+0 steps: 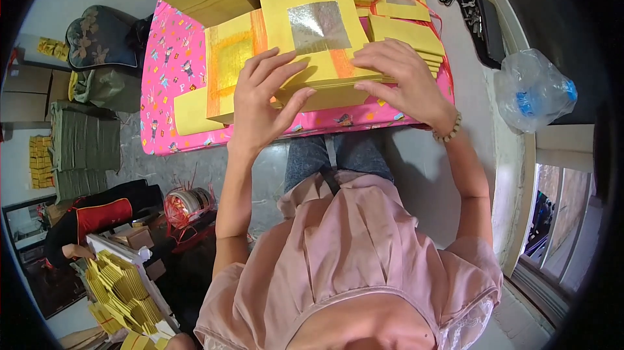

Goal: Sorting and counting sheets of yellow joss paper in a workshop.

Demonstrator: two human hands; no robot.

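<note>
Both hands sit on the yellow paper stack (318, 44) on the pink table (172, 70): left hand (263, 100) fingers spread flat on its near-left corner, right hand (400, 77) pressing its right edge, neither gripping.

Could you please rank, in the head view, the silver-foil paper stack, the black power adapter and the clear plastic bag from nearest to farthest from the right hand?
1. Silver-foil paper stack: under the right hand.
2. Black power adapter: up and to the right.
3. Clear plastic bag: far right, roughly as far as the adapter, so too close to call.
</note>
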